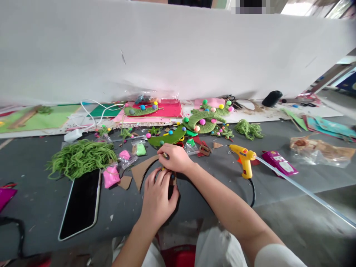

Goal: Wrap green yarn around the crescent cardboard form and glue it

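Near the table's (119,211) front edge, a mostly hidden cardboard piece (173,181), seemingly unfinished, is covered by the curled left hand (158,198) and right hand (176,157), grips unclear; behind, pom-pom-trimmed green crescents (168,138) appear completed.

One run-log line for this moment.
left hand: palm down, grip hidden | right hand: curled, grip hidden | nearby: brown cardboard piece with curved edge | right side: yellow plastic glue gun on dark grey tabletop
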The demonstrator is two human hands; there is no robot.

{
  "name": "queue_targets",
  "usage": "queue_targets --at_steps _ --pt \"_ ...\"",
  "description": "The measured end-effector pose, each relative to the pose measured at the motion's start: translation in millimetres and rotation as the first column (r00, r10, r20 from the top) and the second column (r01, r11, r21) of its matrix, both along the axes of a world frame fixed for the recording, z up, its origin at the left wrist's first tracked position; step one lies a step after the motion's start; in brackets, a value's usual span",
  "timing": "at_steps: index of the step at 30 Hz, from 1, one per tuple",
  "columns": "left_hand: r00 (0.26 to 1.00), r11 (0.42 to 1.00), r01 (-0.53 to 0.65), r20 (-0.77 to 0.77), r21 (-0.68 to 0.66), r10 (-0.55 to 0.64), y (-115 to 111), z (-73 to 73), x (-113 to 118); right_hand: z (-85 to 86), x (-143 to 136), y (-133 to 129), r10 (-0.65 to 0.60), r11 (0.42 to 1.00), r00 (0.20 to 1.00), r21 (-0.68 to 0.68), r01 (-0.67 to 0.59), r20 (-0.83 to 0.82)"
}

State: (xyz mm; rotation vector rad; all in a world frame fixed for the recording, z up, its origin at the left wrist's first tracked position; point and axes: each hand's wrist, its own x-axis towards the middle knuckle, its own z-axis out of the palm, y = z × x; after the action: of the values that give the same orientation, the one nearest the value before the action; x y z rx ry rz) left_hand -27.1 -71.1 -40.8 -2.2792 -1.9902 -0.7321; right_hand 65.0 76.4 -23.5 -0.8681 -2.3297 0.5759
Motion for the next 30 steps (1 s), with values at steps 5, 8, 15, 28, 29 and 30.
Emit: queue_targets --at_steps 5,8,15,28,29,30 --pt "1.0 1.0 -0.006 0.014 -0.006 0.006 0 0.3 2 -1.6 1 1 0.012 1.0 0.999 -0.008 -0.012 -0.03" --pt "1.0 1.0 -0.009 0.019 -0.026 0.01 1 0.4 3 -1.4 2 3 0.003 1.0 0.999 -0.016 -0.004 -0.044" --pt "0.998 0.998 -0.01 0.063 -0.067 0.014 -1 3.2 3 -1.7 0 3 -0.006 0.999 0.999 -0.041 0.004 -0.041" --pt "0.996 0.996 -0.016 0.088 -0.082 0.024 -5 -2.8 4 51.1 -112 -15 0.388 0.921 0.912 -0.098 -0.378 0.133" --pt "0.995 0.997 0.0 0.098 -0.082 0.008 -5 -5.3 4 53.1 -137 -16 0.381 0.924 0.91 -0.114 -0.366 0.165" --pt "0.994 0.996 0.019 0.109 -0.082 -0.01 -4 -7.7 3 53.3 -161 -17 0.379 0.924 0.904 -0.133 -0.358 0.197"
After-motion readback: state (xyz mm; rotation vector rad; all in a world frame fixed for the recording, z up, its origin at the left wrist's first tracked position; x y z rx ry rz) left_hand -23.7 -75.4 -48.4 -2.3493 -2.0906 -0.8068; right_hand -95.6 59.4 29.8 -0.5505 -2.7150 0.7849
